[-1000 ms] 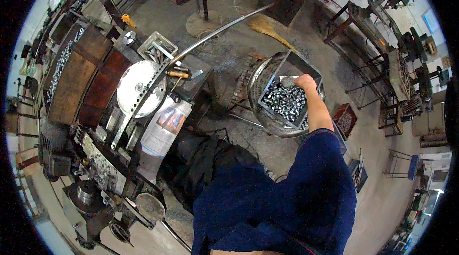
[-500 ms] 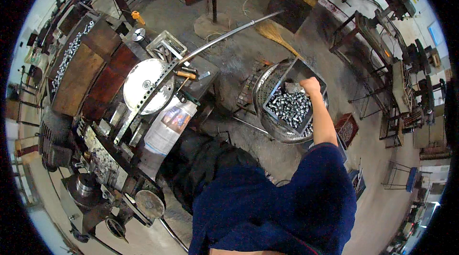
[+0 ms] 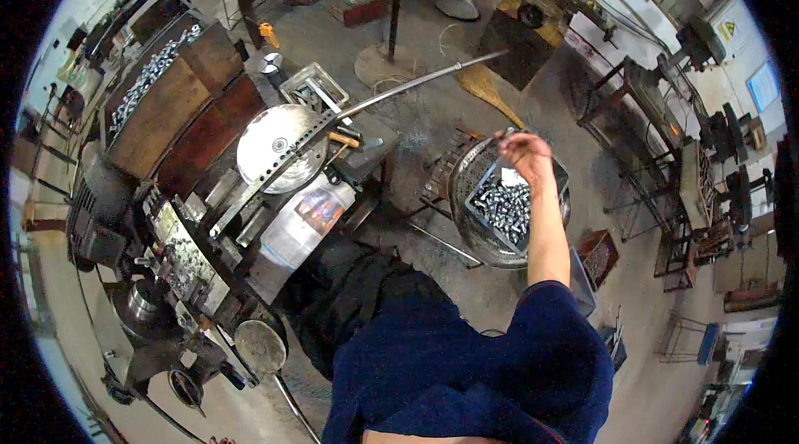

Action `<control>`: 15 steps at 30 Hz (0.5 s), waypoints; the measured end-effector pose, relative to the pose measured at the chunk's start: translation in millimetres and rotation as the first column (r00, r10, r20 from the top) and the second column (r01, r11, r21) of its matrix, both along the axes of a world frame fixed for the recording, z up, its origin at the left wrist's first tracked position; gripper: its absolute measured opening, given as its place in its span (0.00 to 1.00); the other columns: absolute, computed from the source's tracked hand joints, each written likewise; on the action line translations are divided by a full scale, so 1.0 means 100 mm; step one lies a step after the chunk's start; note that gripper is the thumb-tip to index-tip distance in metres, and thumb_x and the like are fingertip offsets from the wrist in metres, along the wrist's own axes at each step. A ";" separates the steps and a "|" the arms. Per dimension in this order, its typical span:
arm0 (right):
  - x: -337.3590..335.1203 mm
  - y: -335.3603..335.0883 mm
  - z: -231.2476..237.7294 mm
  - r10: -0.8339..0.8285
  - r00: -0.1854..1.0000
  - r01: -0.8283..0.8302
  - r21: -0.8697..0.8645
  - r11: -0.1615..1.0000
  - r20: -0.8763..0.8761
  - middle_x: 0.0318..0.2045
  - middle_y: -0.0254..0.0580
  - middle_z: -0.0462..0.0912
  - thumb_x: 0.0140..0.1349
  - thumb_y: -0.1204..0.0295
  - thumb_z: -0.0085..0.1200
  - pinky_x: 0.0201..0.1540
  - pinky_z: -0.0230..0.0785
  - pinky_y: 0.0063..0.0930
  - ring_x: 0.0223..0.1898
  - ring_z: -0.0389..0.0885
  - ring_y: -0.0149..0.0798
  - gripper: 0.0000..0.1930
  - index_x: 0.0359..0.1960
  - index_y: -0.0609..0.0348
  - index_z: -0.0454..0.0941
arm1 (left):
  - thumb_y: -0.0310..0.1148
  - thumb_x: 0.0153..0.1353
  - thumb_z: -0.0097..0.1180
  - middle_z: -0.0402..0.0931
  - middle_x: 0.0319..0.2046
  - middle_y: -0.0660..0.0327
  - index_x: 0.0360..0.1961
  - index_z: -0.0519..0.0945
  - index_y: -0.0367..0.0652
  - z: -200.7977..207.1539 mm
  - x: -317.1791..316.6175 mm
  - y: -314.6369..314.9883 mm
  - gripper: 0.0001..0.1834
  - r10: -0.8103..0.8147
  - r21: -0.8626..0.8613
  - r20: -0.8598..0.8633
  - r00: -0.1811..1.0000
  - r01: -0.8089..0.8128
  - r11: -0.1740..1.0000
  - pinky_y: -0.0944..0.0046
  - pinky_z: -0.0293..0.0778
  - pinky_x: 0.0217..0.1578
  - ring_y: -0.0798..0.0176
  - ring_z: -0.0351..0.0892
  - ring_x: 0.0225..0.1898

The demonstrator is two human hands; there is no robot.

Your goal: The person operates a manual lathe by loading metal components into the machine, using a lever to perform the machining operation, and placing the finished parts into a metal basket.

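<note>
My right hand (image 3: 526,154) reaches out over the far side of a grey rectangular bin (image 3: 491,225). Its fingers are spread and I see nothing held in them. Heaped in the bin are several short shiny metal cylindrical parts (image 3: 503,209), and a small white piece (image 3: 509,178) lies on top, just under the hand. The bin rests in a round perforated metal basin (image 3: 459,232). At the bottom edge, left of my body, only the fingertips of what seems to be my left hand (image 3: 222,441) show, too little to read their pose.
On my left stands a machine with a round white disc (image 3: 281,147), crossed by a long perforated bar (image 3: 266,173) whose tube extends forward. Newspaper (image 3: 304,219) lies beside it. A broom (image 3: 491,96) is beyond the basin; a reddish box of parts (image 3: 598,257) sits to its right.
My right hand has gone from a closed fist at the bin's far right rim to spread fingers, shifted slightly left. Fingertips have appeared at the bottom edge. The whole view has shifted a little.
</note>
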State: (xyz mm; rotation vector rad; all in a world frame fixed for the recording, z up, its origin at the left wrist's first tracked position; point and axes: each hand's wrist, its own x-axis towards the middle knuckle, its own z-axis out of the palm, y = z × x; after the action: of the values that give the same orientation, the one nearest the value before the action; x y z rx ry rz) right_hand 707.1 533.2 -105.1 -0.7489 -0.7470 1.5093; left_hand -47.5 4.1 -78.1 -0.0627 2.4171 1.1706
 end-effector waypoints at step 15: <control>-3.16 0.17 1.12 0.706 0.630 -0.774 0.186 0.605 0.325 0.36 0.67 0.77 0.28 0.71 0.46 0.30 0.67 0.26 0.24 0.74 0.38 0.20 0.24 0.75 0.79 | 0.31 0.55 0.55 0.78 0.34 0.58 0.51 0.72 0.37 1.42 1.10 2.27 0.21 -0.480 0.233 -0.469 0.741 0.628 0.742 0.68 0.70 0.41 0.66 0.76 0.37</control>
State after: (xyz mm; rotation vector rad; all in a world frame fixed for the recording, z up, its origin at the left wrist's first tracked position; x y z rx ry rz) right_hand 391.3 550.7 6.4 -0.3496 -1.5806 1.9981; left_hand 62.2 230.9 63.8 1.0526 2.1860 1.3970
